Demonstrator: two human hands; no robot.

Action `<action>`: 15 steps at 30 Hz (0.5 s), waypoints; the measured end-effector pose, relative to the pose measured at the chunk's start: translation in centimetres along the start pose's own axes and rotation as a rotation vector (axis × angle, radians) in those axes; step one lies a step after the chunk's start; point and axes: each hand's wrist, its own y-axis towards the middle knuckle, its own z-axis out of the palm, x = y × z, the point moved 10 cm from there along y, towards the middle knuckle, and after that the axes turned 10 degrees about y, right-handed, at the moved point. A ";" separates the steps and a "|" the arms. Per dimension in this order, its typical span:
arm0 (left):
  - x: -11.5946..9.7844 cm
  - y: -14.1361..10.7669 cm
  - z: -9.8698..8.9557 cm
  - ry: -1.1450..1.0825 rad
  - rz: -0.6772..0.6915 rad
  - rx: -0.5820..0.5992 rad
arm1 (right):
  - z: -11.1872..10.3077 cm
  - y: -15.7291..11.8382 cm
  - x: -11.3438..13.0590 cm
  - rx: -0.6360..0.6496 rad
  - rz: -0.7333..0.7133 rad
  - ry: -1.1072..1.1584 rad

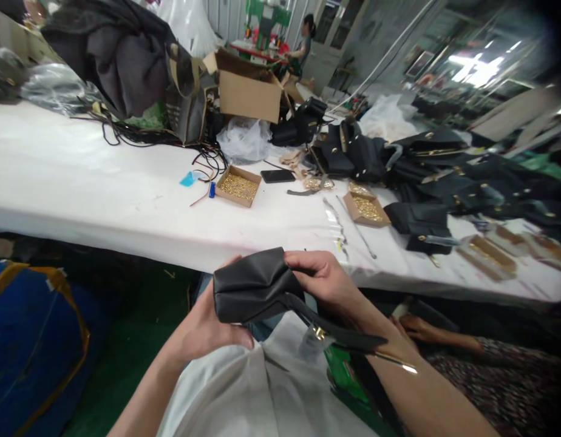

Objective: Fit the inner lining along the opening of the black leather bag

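Observation:
A small black leather bag (pixel 253 288) is held between my two hands, in front of the table edge and over my lap. My left hand (pixel 212 328) supports its left side, with the thumb below and the other fingers partly hidden behind. My right hand (pixel 319 273) pinches the bag's upper right corner between thumb and fingers. From the bag's right side a black strap (pixel 344 332) with a gold buckle (pixel 319 332) hangs across my right forearm. Clear plastic film wraps part of the buckle.
On the white table (pixel 125 194) stand two cardboard trays of gold hardware, one (pixel 248 200) left and one (pixel 351 209) right. A phone (pixel 278 176) lies between them. Black bags (pixel 419 227) pile up at right. A co-worker's hand (pixel 419 331) is at lower right, a blue sack (pixel 30 352) at left.

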 end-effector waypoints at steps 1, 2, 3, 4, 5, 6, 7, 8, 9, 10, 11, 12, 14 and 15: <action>0.1 0.1 0.5 -0.019 -0.006 -0.042 | -0.1 0.3 0.0 -0.010 -0.007 0.025; 0.4 0.3 0.8 -0.015 -0.018 -0.107 | -0.3 0.5 -0.1 -0.031 -0.011 0.044; 0.9 0.3 0.8 0.012 -0.036 -0.187 | -0.5 0.8 -0.1 -0.063 -0.016 0.059; 1.3 0.3 0.8 0.056 -0.055 -0.261 | -0.7 1.0 -0.1 -0.098 -0.021 0.074; 1.7 0.3 0.8 0.110 -0.073 -0.322 | -0.8 1.2 -0.1 -0.134 -0.029 0.093; 2.0 0.3 0.8 0.160 -0.086 -0.368 | -1.0 1.3 -0.1 -0.166 -0.037 0.117; 2.1 0.4 0.8 0.199 -0.090 -0.399 | -1.1 1.4 0.0 -0.194 -0.045 0.143; 2.1 0.5 0.7 0.226 -0.090 -0.420 | -1.2 1.5 0.1 -0.218 -0.052 0.167; 2.0 0.7 0.7 0.241 -0.086 -0.435 | -1.3 1.5 0.1 -0.240 -0.058 0.185; 1.8 0.8 0.6 0.250 -0.077 -0.445 | -1.4 1.5 0.2 -0.260 -0.066 0.199; 1.5 1.0 0.5 0.256 -0.067 -0.453 | -1.6 1.6 0.3 -0.279 -0.077 0.209; 1.2 1.3 0.4 0.262 -0.059 -0.457 | -1.8 1.6 0.4 -0.299 -0.091 0.217; 0.7 1.9 0.2 0.280 -0.054 -0.459 | -2.3 1.8 0.6 -0.336 -0.120 0.225; 0.5 2.2 0.1 0.290 -0.052 -0.461 | -2.5 1.9 0.5 -0.352 -0.128 0.226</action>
